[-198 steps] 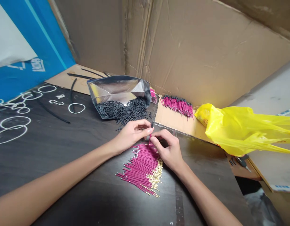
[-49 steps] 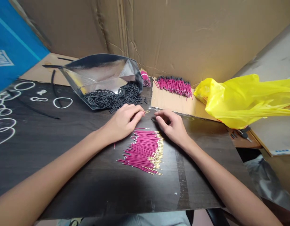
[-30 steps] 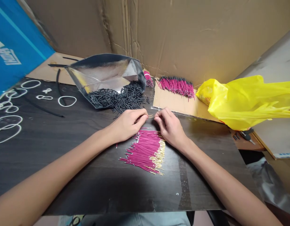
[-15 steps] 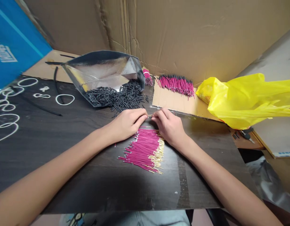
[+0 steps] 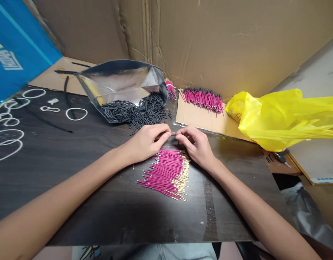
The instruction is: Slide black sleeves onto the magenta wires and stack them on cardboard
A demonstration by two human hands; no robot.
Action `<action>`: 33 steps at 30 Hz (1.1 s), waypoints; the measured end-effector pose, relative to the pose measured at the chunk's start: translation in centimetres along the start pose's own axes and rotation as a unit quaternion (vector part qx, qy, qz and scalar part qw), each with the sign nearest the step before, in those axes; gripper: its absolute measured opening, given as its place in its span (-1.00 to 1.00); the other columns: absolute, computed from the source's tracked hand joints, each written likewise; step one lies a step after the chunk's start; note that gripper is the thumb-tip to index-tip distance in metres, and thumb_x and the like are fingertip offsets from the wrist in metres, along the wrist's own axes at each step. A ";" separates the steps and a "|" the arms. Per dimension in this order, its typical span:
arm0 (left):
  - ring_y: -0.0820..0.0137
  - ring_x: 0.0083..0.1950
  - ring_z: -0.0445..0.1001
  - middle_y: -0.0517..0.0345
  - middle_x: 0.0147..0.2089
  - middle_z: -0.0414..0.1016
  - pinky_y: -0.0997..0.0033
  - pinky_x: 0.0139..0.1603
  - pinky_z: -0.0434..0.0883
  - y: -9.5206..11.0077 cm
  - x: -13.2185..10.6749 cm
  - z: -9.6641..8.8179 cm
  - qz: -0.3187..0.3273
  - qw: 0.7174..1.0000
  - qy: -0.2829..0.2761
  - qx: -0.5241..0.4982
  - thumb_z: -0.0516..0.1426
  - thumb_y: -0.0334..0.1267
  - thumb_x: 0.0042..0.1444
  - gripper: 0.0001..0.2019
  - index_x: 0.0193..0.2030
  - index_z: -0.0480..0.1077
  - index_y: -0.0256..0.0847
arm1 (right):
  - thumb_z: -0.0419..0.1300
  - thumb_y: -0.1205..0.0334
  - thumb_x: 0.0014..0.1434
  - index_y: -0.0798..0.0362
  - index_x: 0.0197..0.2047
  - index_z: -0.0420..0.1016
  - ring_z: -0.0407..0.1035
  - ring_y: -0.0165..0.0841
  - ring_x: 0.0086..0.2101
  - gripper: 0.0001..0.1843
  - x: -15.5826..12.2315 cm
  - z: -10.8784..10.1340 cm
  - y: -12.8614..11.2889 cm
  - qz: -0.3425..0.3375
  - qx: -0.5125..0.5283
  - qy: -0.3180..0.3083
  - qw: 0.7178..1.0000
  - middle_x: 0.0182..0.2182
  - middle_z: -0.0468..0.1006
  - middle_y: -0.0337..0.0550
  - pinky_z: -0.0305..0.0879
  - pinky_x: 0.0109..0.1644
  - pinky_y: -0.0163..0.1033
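Observation:
My left hand (image 5: 147, 142) and my right hand (image 5: 196, 144) meet fingertip to fingertip above a fan-shaped pile of pink pins (image 5: 167, 173) with gold tips on the dark table (image 5: 74, 173). Both hands are closed in a pinch on one thin pin (image 5: 174, 133) held level between them. Whether a black sleeve sits on it is too small to tell. Just beyond the hands lies a heap of short black tubes (image 5: 136, 112) spilling from a silver foil bag (image 5: 120, 85).
A row of pink pins with black ends (image 5: 204, 99) lies on a cardboard sheet (image 5: 198, 117) at the back. A yellow plastic bag (image 5: 282, 117) fills the right. White rings (image 5: 77, 114) and black cables lie at the left. Cardboard walls stand behind; a blue box (image 5: 17, 47) is far left.
My right hand moved left from the table to meet my left hand, and both now pinch the pin between them. The view shifted slightly.

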State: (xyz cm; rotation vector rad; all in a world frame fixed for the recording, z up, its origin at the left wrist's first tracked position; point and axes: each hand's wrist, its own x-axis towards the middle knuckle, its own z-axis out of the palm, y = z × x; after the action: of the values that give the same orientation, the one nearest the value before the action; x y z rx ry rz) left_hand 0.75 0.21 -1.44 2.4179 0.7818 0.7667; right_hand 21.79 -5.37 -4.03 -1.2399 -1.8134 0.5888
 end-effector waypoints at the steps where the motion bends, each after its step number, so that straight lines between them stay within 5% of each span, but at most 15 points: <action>1: 0.44 -0.39 0.37 0.20 -0.36 0.48 0.43 -0.29 0.29 0.0 0.1 -0.3 -0.017 1.000 0.024 0.000 0.01 -0.24 0.40 -0.75 -0.24 0.45 -0.24 | 0.12 0.07 0.43 0.00 -0.10 0.51 0.48 -0.35 -0.30 -0.79 0.0 0.0 0.0 0.006 0.008 0.005 1.000 -0.22 0.58 -0.16 0.39 -0.16 -0.24; 7: 0.46 -0.46 0.26 0.26 -0.48 0.35 0.44 -0.36 0.20 -1.8 0.6 -2.0 -0.100 0.981 0.164 0.012 0.05 -0.21 0.33 -0.75 -0.34 0.41 -0.25 | 0.15 0.18 0.39 0.02 0.00 0.52 0.51 -0.30 -0.26 -0.81 1.8 0.5 0.2 0.039 -0.075 -0.009 0.996 -0.17 0.65 -0.12 0.40 -0.10 -0.19; 15: 0.47 -0.48 0.22 0.29 -0.51 0.29 0.45 -0.38 0.17 -2.9 0.2 -1.9 -0.079 0.982 0.170 0.000 0.03 -0.23 0.32 -0.75 -0.37 0.38 -0.24 | 0.17 0.25 0.34 0.11 -0.13 0.51 0.54 -0.15 -0.21 -0.86 6.9 3.3 -1.0 0.038 -0.342 -0.095 0.934 -0.16 0.62 0.09 0.40 -0.12 -0.13; 21: 0.47 -0.47 0.23 0.28 -0.49 0.29 0.44 -0.35 0.17 -2.7 0.2 -1.4 -0.061 0.986 0.152 -0.007 0.02 -0.29 0.32 -0.77 -0.38 0.34 -0.24 | 0.14 0.31 0.31 0.14 -0.21 0.44 0.51 -0.13 -0.28 -0.91 7.6 3.7 -1.1 -0.004 -0.371 -0.128 0.920 -0.24 0.59 0.19 0.38 -0.21 -0.14; 27: 0.48 -0.50 0.20 0.31 -0.53 0.23 0.44 -0.39 0.15 -2.6 0.0 -0.9 -0.048 0.991 0.126 -0.006 0.02 -0.30 0.31 -0.77 -0.40 0.33 -0.23 | 0.07 0.27 0.37 0.07 -0.20 0.33 0.46 -0.29 -0.35 -0.91 4.9 1.6 -0.8 -0.019 -0.310 -0.114 0.944 -0.33 0.55 -0.07 0.36 -0.23 -0.23; 30: 0.49 -0.51 0.18 0.31 -0.54 0.22 0.45 -0.41 0.14 -2.3 -0.2 -0.7 -0.042 0.993 0.107 -0.014 0.03 -0.31 0.30 -0.75 -0.42 0.33 -0.23 | 0.09 0.19 0.35 0.02 -0.26 0.31 0.37 -0.39 -0.46 -0.87 2.2 0.5 -0.1 0.025 -0.148 -0.070 0.986 -0.44 0.48 -0.25 0.29 -0.35 -0.29; 33: 0.49 -0.51 0.18 0.31 -0.54 0.23 0.44 -0.41 0.14 -1.8 -0.2 -0.5 -0.032 0.996 0.079 -0.022 0.03 -0.31 0.30 -0.77 -0.40 0.38 -0.24 | 0.16 0.13 0.31 0.01 -0.28 0.32 0.32 -0.43 -0.51 -0.83 0.4 0.1 0.4 0.084 0.025 -0.015 0.996 -0.49 0.44 -0.30 0.26 -0.40 -0.30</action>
State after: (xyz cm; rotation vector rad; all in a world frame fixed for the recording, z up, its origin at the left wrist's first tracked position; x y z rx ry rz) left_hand -0.34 1.48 -2.23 2.3022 0.8895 0.9472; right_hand 21.86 -4.82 -4.25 -1.3641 -1.7177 0.7455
